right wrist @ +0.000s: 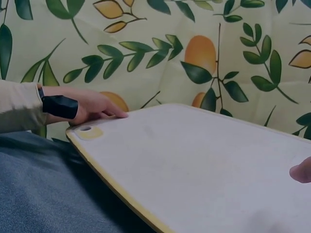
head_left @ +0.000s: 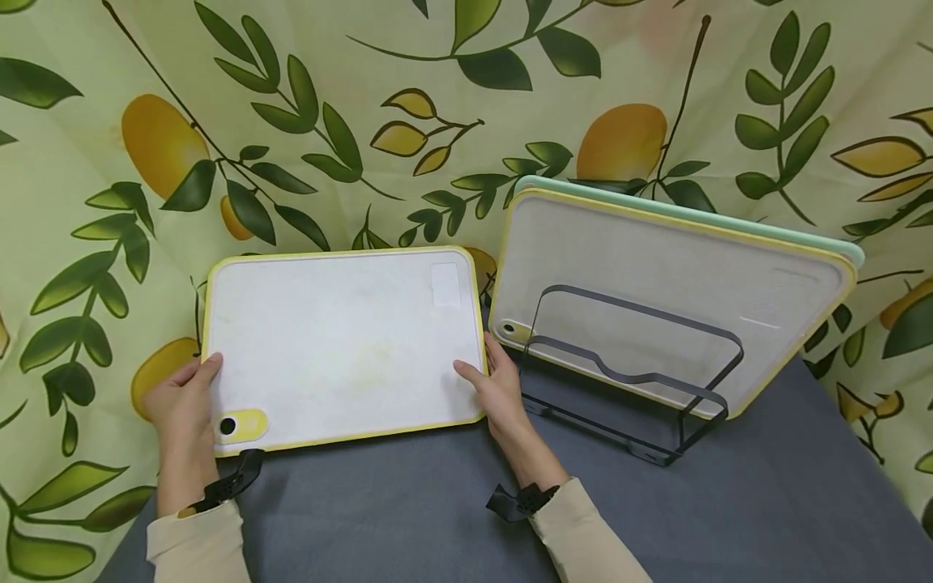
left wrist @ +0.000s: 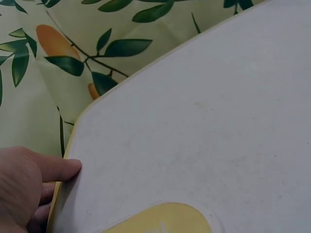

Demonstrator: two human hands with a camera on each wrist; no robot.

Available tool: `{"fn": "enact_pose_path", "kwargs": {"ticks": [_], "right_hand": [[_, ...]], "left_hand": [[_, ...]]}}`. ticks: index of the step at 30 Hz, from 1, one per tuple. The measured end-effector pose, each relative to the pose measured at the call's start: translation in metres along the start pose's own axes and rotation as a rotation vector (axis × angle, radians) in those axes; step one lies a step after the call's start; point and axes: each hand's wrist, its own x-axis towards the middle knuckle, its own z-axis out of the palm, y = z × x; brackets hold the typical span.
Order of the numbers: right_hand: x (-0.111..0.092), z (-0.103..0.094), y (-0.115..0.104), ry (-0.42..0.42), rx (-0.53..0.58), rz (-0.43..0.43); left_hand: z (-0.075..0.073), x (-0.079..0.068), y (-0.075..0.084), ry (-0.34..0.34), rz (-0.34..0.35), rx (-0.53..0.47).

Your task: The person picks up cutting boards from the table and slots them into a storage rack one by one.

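Note:
A white cutting board [head_left: 342, 340] with a yellow rim is held up at a tilt between both hands in the head view. My left hand [head_left: 181, 401] grips its left edge, thumb on the white face and fingers behind. On the opposite edge, my right hand [head_left: 503, 389] holds it the same way, with the thumb on the face. A yellow patch [head_left: 251, 423] with a dark round hole marks its lower left corner. In the left wrist view the left thumb [left wrist: 68, 167] presses the board near its edge. Only the tip of the right thumb [right wrist: 302, 171] shows in the right wrist view.
A dark metal rack [head_left: 634, 378] stands to the right. Leaning in it are another yellow-rimmed white board [head_left: 656, 267] and a mint-green board [head_left: 692, 212] behind that. Grey cloth [head_left: 394, 518] covers the table, with a leaf-patterned curtain [head_left: 510, 105] behind.

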Motion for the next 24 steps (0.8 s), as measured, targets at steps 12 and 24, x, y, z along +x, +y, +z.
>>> {"fn": "enact_pose_path", "kwargs": {"ticks": [12,24], "right_hand": [[0.0,-0.004,-0.007,-0.036,0.001,-0.025],[-0.004,-0.007,-0.024,-0.077,0.018,-0.05]], "left_hand": [[-0.001,-0.006,0.006,0.011,0.017,-0.058],[-0.002,-0.009,0.014,0.037,0.039,-0.139]]}}
